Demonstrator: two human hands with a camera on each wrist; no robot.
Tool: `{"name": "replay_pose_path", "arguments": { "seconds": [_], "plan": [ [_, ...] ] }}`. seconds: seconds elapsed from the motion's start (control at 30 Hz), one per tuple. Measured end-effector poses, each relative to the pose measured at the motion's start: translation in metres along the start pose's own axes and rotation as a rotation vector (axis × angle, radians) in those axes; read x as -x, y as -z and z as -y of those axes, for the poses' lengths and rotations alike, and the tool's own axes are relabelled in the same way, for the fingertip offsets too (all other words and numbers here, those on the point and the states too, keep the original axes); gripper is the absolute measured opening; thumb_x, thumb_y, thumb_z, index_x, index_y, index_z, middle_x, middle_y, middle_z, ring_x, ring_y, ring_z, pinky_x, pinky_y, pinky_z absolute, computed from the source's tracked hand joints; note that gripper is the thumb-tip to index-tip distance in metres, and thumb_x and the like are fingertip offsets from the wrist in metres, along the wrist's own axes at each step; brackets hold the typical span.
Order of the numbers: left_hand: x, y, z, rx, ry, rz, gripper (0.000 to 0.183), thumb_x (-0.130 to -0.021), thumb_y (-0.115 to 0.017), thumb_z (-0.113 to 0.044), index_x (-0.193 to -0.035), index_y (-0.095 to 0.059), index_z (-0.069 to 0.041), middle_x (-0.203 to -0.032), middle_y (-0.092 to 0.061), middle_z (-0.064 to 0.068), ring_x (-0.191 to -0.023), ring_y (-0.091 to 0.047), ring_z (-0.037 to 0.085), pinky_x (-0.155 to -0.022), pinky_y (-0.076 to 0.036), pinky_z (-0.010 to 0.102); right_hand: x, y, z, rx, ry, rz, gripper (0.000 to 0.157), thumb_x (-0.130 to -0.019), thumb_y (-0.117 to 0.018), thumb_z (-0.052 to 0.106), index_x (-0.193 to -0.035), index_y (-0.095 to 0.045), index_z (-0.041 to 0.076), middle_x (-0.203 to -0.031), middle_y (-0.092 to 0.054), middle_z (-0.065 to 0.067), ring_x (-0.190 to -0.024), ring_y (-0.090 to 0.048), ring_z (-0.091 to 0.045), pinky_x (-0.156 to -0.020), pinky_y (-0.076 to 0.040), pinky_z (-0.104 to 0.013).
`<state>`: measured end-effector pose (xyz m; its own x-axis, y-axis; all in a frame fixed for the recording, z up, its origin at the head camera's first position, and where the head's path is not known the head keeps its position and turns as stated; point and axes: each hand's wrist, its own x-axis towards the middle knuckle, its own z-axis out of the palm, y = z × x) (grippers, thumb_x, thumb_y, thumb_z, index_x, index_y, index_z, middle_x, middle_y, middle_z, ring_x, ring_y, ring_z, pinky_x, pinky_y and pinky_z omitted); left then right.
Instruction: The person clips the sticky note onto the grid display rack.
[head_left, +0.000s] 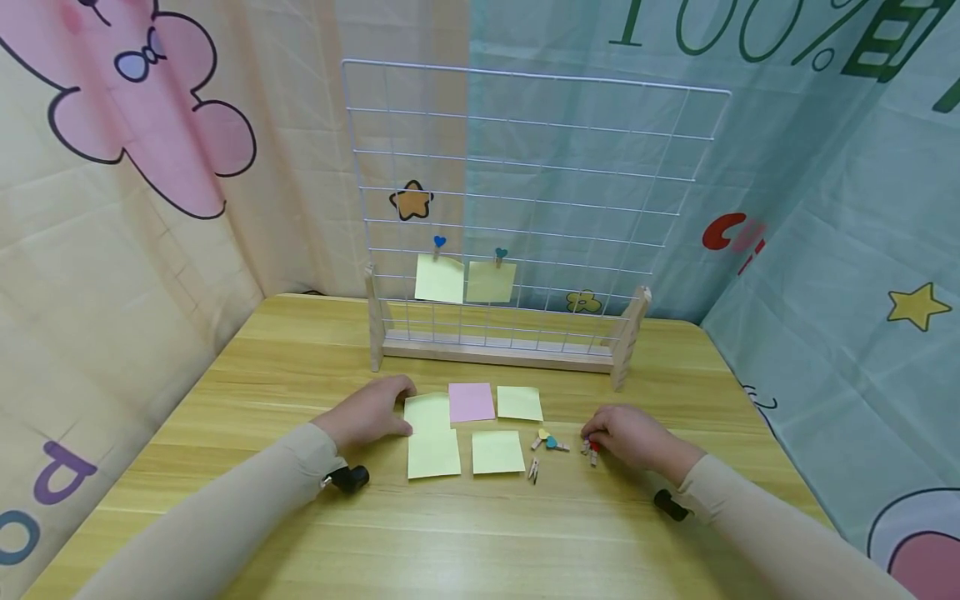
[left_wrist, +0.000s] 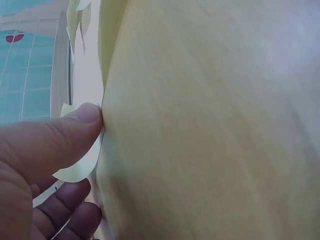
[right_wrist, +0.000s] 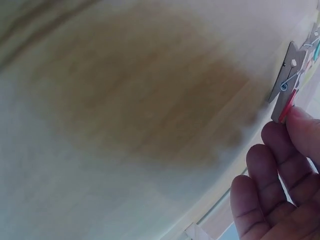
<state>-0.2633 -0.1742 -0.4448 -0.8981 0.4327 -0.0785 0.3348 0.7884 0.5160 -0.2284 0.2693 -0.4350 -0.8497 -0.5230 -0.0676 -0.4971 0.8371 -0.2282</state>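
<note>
At the left, my left hand rests beside the upper left pale yellow sticky note, thumb and fingers spread along its edge. In the left wrist view the thumb touches the paper; part of the fingers is hidden behind it. My right hand pinches a small wooden clothespin with a red decoration between thumb and index finger, just above the table. Another clothespin lies against it. Close to that hand are more clothespins, with a yellow heart, a teal heart and a bare-looking one.
A white wire grid stands in a wooden base at the back. Blue-heart and teal-heart clips hold two yellow notes on it. A pink note and several yellow notes lie on the table. Printed curtains surround it.
</note>
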Motion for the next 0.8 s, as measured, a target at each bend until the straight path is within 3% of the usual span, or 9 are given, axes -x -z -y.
{"name": "replay_pose_path", "arguments": {
  "seconds": [0.17, 0.37, 0.57, 0.8],
  "plan": [
    [-0.0011, -0.0030, 0.0025, -0.012, -0.014, -0.021, 0.041, -0.089, -0.084, -0.018, -0.122, -0.061, -0.011, -0.107, -0.061, 0.001, -0.099, -0.055, 0.020, -0.095, -0.049, 0.041, -0.0005, 0.0001, 0.0020, -0.040, -0.058, -0.011, 0.013, -0.100, -0.071, 0.008, -0.104, -0.081, 0.013, -0.101, -0.075, 0.004, -0.096, -0.070, -0.015, -0.090, -0.061, -0.044],
    [-0.0023, -0.0069, 0.0049, -0.046, -0.048, -0.057, 0.022, -0.099, -0.072, -0.010, -0.119, -0.064, -0.011, -0.101, -0.062, -0.001, -0.093, -0.056, 0.016, -0.089, -0.051, 0.038, -0.0005, -0.0009, 0.0038, -0.109, -0.101, -0.070, 0.011, -0.099, -0.071, 0.007, -0.102, -0.079, 0.012, -0.102, -0.075, 0.000, -0.094, -0.069, -0.015, -0.088, -0.061, -0.044],
    [-0.0024, -0.0074, 0.0046, -0.054, -0.054, -0.113, 0.014, -0.104, -0.064, -0.009, -0.117, -0.067, -0.012, -0.104, -0.068, -0.001, -0.094, -0.060, 0.016, -0.089, -0.054, 0.040, 0.0001, -0.0032, 0.0019, -0.119, -0.080, -0.139, 0.009, -0.100, -0.070, 0.009, -0.099, -0.078, 0.013, -0.096, -0.071, 0.003, -0.087, -0.064, -0.010, -0.083, -0.060, -0.039],
    [-0.0007, -0.0052, 0.0004, 0.009, -0.036, -0.153, 0.014, -0.106, -0.061, -0.011, -0.119, -0.068, -0.011, -0.108, -0.071, 0.002, -0.095, -0.063, 0.017, -0.090, -0.055, 0.042, 0.0002, -0.0033, 0.0019, -0.123, -0.061, -0.187, 0.011, -0.100, -0.069, 0.006, -0.099, -0.077, 0.014, -0.098, -0.073, 0.002, -0.091, -0.067, -0.013, -0.085, -0.061, -0.043]
  ]
}}
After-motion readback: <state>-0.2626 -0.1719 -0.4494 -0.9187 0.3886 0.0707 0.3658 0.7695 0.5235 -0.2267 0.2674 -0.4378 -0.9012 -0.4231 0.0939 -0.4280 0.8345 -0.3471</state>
